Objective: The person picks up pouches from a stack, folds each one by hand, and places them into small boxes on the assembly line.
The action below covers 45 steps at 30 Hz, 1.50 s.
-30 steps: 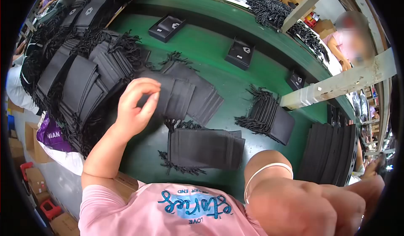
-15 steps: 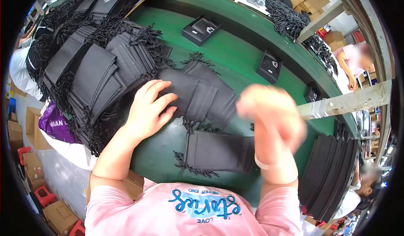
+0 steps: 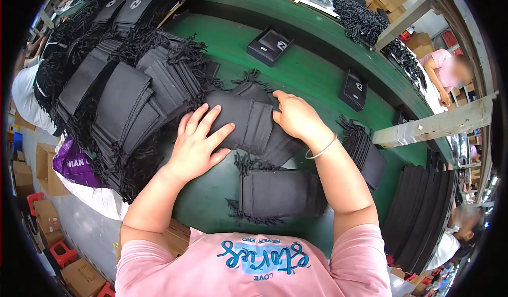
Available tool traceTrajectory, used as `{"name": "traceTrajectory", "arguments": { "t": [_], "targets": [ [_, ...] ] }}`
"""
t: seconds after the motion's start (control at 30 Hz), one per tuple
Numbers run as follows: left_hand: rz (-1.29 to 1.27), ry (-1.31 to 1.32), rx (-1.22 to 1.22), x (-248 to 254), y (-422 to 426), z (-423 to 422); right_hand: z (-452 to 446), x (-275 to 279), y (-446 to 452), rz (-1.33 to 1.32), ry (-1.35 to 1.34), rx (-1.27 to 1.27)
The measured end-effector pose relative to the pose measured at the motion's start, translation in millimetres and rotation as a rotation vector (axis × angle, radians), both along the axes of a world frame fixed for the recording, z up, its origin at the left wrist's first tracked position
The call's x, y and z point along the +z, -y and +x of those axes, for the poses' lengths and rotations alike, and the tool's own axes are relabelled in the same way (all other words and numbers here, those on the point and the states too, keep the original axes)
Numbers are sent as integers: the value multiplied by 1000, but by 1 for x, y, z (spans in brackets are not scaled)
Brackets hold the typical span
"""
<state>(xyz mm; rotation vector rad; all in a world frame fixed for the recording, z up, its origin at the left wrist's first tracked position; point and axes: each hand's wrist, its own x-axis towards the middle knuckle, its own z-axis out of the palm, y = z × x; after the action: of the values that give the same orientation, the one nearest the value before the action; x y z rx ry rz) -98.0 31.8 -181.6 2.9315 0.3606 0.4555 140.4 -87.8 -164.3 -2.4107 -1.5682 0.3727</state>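
Several flat black pouches point(image 3: 235, 118) with stringy cord ends lie overlapping in front of me on the green work surface. My left hand point(image 3: 198, 141) rests on the left part of these pouches, fingers spread. At the right side of the same pile, my right hand point(image 3: 293, 116) has its fingers curled around a pouch edge; the fingertips are partly hidden. Closer to my body lies another stack of black pouches point(image 3: 280, 194), its cords out to the left. A further corded stack point(image 3: 368, 156) sits beyond my right forearm.
A big heap of corded pouches point(image 3: 121, 96) rises at left. Open black boxes with a white logo, one nearer point(image 3: 270, 46) and one farther right point(image 3: 353, 90), stand on the green conveyor point(image 3: 312, 61). A pale post point(image 3: 439, 122) juts in at right, above stacked black trays point(image 3: 418, 217). Co-workers sit at right.
My right hand has swung left and down onto the pouches' right edge, uncovering the corded stack at right. My left hand stays on the pile. The boxes have shifted right.
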Motion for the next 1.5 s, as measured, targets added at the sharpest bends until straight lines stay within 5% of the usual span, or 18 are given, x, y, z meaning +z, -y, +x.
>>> {"name": "traceTrajectory", "arguments": {
  "t": [0.3, 0.43, 0.6, 0.7, 0.77, 0.93, 1.1, 1.5],
  "targets": [
    [34, 53, 57, -12, 6, 5, -21, 9, -9, -114, -175, -65],
    [25, 73, 67, -12, 7, 4, -24, -10, -5, 149, -1068, -257],
    [24, 71, 61, -13, 4, 3, 5, -18, 16, 310, -937, 60],
    [30, 52, 69, -12, 6, 1, 36, 20, 33, 251, -791, -217],
    [41, 50, 73, -10, 7, 5, 61, 36, 44, 219, -1141, -185],
    [106, 49, 100, -7, 11, 11, 76, 28, 56, -113, -457, -26],
    [174, 18, 132, 2, 19, 16, 54, -1, 58, 168, -27, -50],
    [211, -28, 97, 16, 23, 43, 52, -10, 83, 256, -58, -129]
  ]
}}
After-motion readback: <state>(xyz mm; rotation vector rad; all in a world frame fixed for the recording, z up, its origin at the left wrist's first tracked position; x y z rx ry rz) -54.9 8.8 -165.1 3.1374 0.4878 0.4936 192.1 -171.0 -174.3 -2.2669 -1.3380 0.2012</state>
